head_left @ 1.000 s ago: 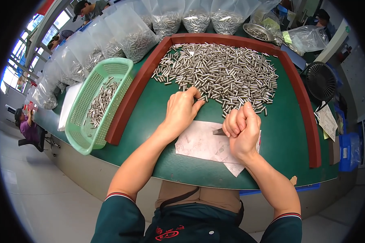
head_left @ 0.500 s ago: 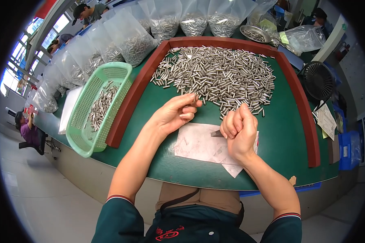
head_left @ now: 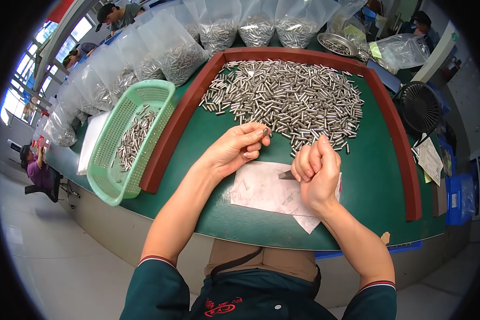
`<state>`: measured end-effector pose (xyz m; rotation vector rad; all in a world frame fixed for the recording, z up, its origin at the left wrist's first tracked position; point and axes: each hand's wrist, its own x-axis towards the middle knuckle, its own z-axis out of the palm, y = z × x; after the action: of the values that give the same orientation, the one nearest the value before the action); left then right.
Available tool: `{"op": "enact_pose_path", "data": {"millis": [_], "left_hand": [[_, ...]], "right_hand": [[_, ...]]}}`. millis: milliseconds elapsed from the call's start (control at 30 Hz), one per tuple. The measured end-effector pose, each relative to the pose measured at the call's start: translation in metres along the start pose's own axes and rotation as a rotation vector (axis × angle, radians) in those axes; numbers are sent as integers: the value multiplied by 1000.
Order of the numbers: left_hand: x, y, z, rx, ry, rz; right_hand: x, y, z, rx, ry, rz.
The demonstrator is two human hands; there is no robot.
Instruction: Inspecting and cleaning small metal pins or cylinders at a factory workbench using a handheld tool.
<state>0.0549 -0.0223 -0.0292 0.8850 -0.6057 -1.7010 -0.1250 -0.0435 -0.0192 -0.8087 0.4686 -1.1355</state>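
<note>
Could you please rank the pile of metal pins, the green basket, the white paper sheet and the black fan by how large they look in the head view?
1. Pile of metal pins
2. Green basket
3. White paper sheet, partly hidden by the right hand
4. Black fan, set near the picture's bent rim, so its place is unsure.

Person seen from above wearing a dark green short-sleeved shirt. Each sleeve cuff carries thin red and white stripes. A small red emblem, too blurred to make out, marks the chest. Tan trousers show below. Both forearms are bare.
</note>
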Motion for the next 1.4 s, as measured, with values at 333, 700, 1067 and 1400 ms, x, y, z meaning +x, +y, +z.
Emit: {"op": "enact_pose_path", "data": {"millis": [333,700,1067,1400], "left_hand": [[-24,-2,33,1245,-36,132],[-26,-7,44,1437,25,165],[-25,-9,43,1444,31,154],[-25,-7,45,1455,64,118]], "right_hand": [[2,-1,-4,-33,-21,4],[1,-6,1,114,65,-39],[-2,-1,-2,108,49,-41],[-2,-2,1,130,71,-42]]}}
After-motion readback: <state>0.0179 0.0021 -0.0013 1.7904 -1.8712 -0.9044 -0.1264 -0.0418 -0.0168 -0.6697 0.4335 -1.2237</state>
